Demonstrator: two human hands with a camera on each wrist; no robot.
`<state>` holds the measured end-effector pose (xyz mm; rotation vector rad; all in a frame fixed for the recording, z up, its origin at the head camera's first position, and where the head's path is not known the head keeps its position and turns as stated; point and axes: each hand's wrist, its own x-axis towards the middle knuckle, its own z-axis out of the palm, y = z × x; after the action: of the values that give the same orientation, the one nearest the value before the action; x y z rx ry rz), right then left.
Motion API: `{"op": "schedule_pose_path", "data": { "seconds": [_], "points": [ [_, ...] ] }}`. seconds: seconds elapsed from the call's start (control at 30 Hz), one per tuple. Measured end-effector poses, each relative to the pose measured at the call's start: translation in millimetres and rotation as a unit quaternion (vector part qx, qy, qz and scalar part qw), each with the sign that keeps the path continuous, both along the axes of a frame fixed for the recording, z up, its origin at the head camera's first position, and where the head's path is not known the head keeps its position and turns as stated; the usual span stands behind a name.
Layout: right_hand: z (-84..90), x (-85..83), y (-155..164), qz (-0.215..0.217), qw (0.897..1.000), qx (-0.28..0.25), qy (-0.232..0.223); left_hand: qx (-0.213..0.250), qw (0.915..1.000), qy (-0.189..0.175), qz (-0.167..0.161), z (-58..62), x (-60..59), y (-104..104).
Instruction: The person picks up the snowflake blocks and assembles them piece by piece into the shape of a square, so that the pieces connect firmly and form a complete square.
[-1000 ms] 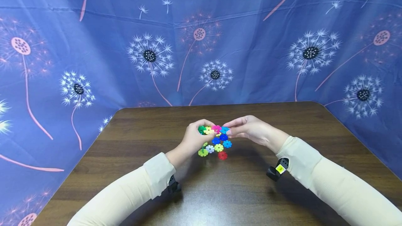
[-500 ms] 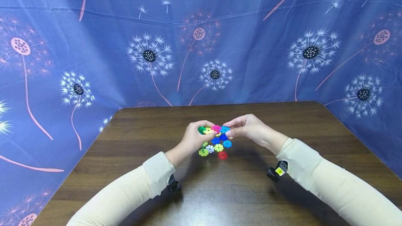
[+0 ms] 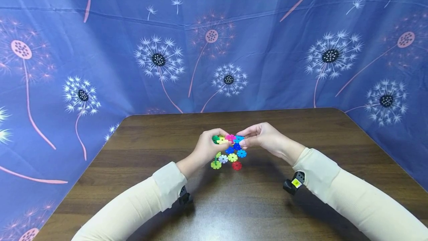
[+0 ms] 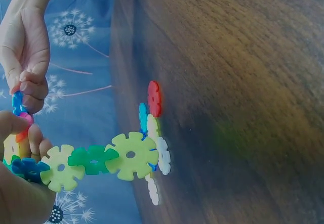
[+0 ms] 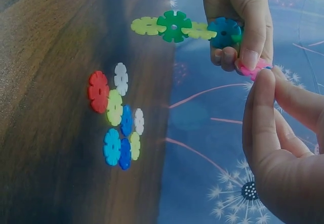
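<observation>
A structure of colourful toothed plastic discs (image 3: 230,150) is held just above the brown table (image 3: 254,203). My left hand (image 3: 219,140) grips its upper left end, where a chain of yellow-green and green discs (image 4: 93,161) runs out from the fingers. My right hand (image 3: 242,138) pinches the blue disc (image 4: 17,102) at the top right, next to a pink disc (image 5: 253,70). Lower down is a cluster with a red disc (image 5: 97,91), white, yellow and blue ones, close to the tabletop. I cannot tell whether it touches the wood.
Blue cloth printed with dandelions (image 3: 214,47) hangs behind and on both sides of the table. The table's far edge (image 3: 234,111) runs just beyond the hands. Both forearms, in cream sleeves, reach in from the near edge.
Hardly anything has moved. Both hands keep their hold on the disc structure, and the right wrist has drifted slightly to the left.
</observation>
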<state>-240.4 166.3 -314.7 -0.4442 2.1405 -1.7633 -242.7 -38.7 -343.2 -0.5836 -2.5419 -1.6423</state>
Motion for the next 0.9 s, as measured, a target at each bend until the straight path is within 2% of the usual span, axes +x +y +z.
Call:
{"op": "schedule_pose_path", "data": {
  "seconds": [0.27, 0.5, 0.8, 0.9],
  "points": [
    [-3.9, -0.4, 2, 0.000, 1.000, -0.017, -0.007, -0.030, 0.9993, 0.016, 0.011, 2.3, -2.8, -1],
    [-3.8, -1.2, 2, 0.003, 0.999, -0.033, -0.018, -0.038, 0.9990, 0.005, 0.022, 7.2, -3.1, -2],
    [-5.3, -1.8, 0, 0.008, 0.999, -0.033, -0.020, -0.025, 0.9995, -0.016, -0.010, 10.6, -2.8, -3],
    [-6.4, -1.5, 0, 0.006, 0.999, -0.033, -0.018, -0.027, 0.9994, -0.020, -0.011, 11.1, -2.6, -2]
  ]
}}
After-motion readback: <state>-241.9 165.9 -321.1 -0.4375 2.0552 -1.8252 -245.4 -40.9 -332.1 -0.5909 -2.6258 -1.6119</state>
